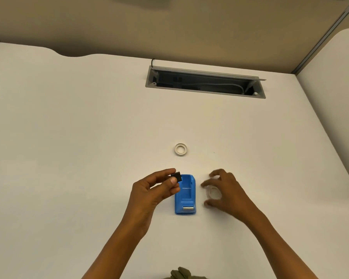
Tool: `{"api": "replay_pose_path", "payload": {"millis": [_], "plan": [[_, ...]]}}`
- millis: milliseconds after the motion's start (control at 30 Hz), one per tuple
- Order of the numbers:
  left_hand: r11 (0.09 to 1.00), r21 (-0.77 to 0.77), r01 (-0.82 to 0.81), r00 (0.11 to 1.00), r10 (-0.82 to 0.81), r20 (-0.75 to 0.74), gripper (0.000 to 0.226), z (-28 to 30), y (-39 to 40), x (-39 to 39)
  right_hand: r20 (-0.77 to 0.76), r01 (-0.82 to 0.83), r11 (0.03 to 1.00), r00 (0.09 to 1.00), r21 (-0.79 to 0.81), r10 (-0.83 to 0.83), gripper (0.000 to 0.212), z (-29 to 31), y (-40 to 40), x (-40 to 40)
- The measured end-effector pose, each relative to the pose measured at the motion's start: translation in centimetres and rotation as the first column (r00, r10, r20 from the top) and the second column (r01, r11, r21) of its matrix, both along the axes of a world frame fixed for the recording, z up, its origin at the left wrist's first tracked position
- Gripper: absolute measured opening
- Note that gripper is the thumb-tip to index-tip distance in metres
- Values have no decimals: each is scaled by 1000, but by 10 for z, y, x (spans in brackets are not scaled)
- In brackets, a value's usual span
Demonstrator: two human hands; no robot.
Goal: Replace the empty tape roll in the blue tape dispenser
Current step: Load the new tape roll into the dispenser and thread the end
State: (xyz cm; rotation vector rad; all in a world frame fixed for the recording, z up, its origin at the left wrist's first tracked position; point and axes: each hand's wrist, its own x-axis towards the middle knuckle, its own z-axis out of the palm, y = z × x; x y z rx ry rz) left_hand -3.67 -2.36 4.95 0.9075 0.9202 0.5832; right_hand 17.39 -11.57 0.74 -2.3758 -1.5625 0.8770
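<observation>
Now we are pinching the black spool hub (176,176) in our left hand (155,190) while our right hand (223,190) (fingers spread) is hovering over the clear ring (214,192) just right of the blue tape dispenser (185,195).

The desk (69,127) is plain off-white. The tape dispenser (185,195) is bright blue with a silvery cutter strip. A small black piece (177,176) shows beside it. Toward the far edge lies a whitish tape roll (180,149); the cable tray (205,82) is grey-rimmed, dark inside.
</observation>
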Motion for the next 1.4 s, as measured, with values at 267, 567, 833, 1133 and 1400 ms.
{"api": "replay_pose_path", "payload": {"millis": [267,567,833,1133,1400], "plan": [[999,-2,40,999,-40,-23,32,6,-10,5,-229,204,965,959,166,-164,40,11,-21,-4],[987,74,140,987,-134,-83,37,18,-23,10,-792,390,896,606,214,-74,49,69,-18,-20],[986,93,141,982,-127,-143,35,21,-24,11,-755,286,923,655,256,7,50,75,-19,-25],[980,127,150,972,-123,-203,28,22,-28,14,-754,283,921,657,266,16,50,73,-17,-27],[937,236,256,945,-191,-266,23,16,-28,8,-764,356,903,643,241,-49,46,60,-18,-35]]}}
